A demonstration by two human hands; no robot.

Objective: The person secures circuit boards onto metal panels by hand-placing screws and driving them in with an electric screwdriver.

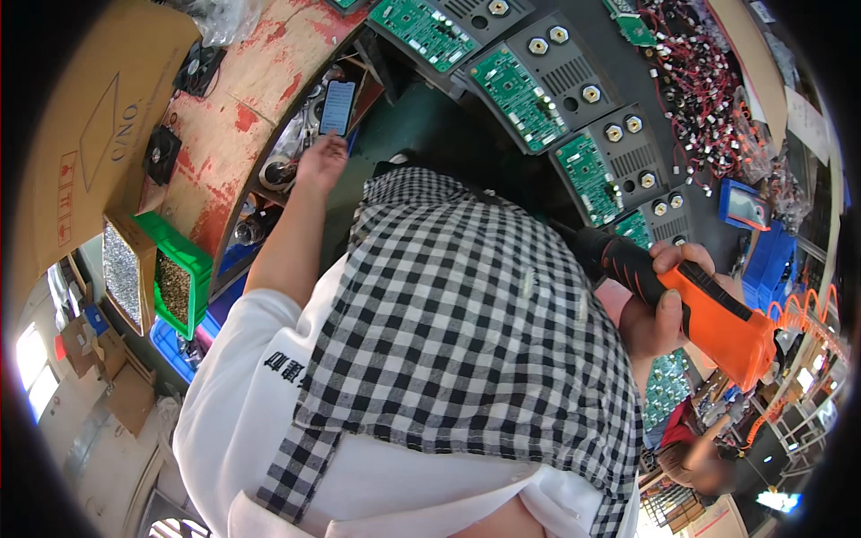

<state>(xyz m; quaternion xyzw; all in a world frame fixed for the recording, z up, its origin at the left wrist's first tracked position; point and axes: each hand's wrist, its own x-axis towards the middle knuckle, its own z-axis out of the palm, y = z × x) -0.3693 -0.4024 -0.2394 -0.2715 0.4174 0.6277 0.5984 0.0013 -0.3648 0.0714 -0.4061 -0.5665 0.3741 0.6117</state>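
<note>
Cluttering grey bench (574, 27): circuit boards (518, 97)

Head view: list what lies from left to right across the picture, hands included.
Cardboard box → green bin of small parts → left hand at a phone → checked apron → row of green circuit boards → right hand gripping an orange power screwdriver → blue bins.

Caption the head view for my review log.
Right hand holds an orange driver; left hand touches a phone beside circuit boards.
</note>
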